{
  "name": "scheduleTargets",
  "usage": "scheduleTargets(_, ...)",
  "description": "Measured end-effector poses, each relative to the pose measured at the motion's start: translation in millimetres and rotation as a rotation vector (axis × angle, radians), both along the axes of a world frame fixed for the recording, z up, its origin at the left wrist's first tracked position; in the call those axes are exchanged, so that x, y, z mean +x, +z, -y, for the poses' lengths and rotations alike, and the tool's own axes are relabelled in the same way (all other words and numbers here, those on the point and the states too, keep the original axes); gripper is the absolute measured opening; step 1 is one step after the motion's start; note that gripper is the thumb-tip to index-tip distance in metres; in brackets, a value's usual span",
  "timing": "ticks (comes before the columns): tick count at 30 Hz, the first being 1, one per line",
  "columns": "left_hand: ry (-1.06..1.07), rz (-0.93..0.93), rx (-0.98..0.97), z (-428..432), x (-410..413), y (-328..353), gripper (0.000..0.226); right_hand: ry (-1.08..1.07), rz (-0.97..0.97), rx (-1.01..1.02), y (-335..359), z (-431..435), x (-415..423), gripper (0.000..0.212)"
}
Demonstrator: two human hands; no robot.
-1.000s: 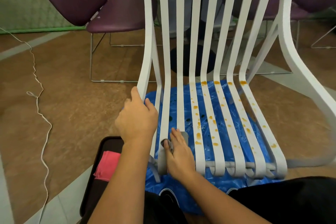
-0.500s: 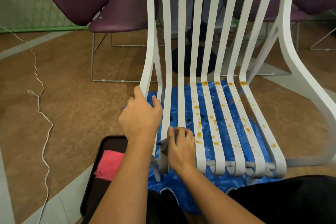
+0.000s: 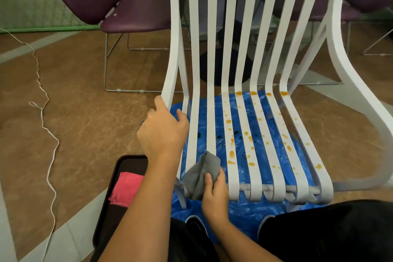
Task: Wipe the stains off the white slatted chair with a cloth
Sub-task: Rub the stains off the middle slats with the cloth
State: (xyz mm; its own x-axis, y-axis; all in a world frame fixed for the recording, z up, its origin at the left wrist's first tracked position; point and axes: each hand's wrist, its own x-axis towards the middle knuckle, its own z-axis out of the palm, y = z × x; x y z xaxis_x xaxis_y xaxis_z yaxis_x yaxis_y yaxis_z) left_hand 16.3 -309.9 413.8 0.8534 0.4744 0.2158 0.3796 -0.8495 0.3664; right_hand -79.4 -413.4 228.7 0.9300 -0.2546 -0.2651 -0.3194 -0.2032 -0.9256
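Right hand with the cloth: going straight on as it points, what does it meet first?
Mostly bare slat. The right hand, gripping the grey cloth, points up the seat along a clean-looking slat; the nearest orange stains sit one slat rightward. Depth is unclear.

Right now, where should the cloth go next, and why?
Probably slide the right hand and its cloth rightward to the next slat: orange stains start there; left of it looks clean. The left hand grips the chair.
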Motion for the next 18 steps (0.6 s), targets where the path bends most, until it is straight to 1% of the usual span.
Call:
scheduleTargets(2,0.0,0.004,0.001,-0.2,-0.1,-0.3,0.043,0.025,-0.007,0.031,-6.0,3.3,-12.4,0.019)
scheduleTargets(3,0.002,0.007,0.001,-0.6,0.0,-0.9,0.043,0.036,-0.01,0.032,-9.9,4.3,-17.2,0.013)
scheduleTargets(7,-0.002,0.016,-0.002,-0.8,0.4,-2.7,0.044,0.12,-0.033,-0.029,-27.9,12.7,-32.0,0.007)
scheduleTargets(10,-0.006,0.024,0.001,-1.4,-0.7,-4.1,0.044,0.205,-0.049,-0.122,-43.4,21.6,-40.0,0.014)
scheduleTargets(12,-0.009,0.029,0.002,-1.9,-0.6,-4.5,0.044,0.222,-0.045,-0.159,-55.0,29.0,-40.3,0.02)
scheduleTargets(15,-0.02,0.033,0.0,-2.0,0.0,-4.9,0.046,0.253,-0.096,-0.137,-66.6,38.0,-38.4,0.037)
scheduleTargets(18,-0.022,0.029,0.002,-1.8,-0.7,-4.8,0.048,0.276,-0.133,-0.098,-68.9,36.7,-39.9,0.041)
